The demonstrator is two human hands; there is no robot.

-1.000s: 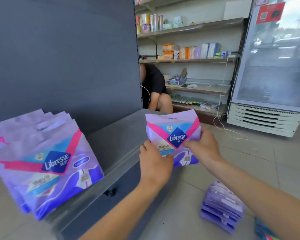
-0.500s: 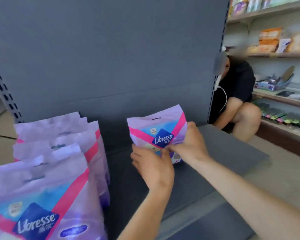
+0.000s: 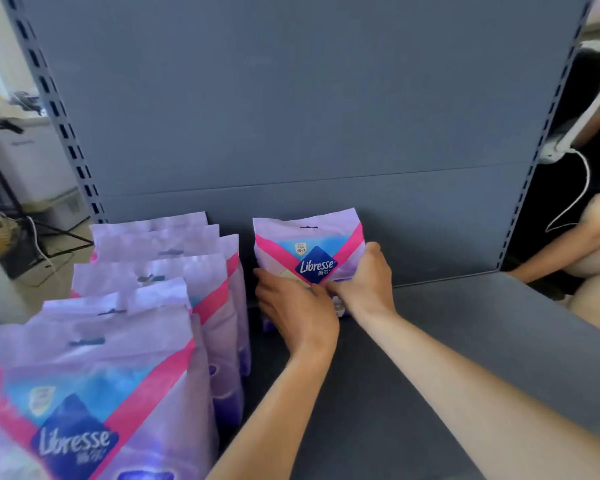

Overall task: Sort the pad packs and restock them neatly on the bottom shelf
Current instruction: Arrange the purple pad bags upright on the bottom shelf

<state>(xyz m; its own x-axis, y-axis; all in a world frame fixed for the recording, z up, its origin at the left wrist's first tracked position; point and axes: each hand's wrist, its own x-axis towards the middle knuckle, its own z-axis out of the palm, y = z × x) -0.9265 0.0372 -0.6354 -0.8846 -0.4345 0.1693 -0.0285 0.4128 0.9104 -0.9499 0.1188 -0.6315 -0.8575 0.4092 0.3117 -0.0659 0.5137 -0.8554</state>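
Note:
A lilac Libresse pad pack (image 3: 309,244) with pink stripes stands upright at the back of the grey bottom shelf (image 3: 465,341), against the back panel. My left hand (image 3: 297,313) grips its lower left part and my right hand (image 3: 364,282) grips its right side. Just left of it, a row of several matching pad packs (image 3: 160,306) stands upright, running from the back panel toward me, the nearest one (image 3: 84,410) large in the lower left corner.
The grey back panel (image 3: 291,98) rises behind the shelf between slotted uprights. Another person (image 3: 589,237) crouches beyond the right upright. At far left are a tripod-like stand (image 3: 11,188) and white appliances. The shelf surface right of the held pack is bare.
Both hands carried the pack from over the floor to the back of the shelf and stood it beside the row. My view swung left and down toward the shelf.

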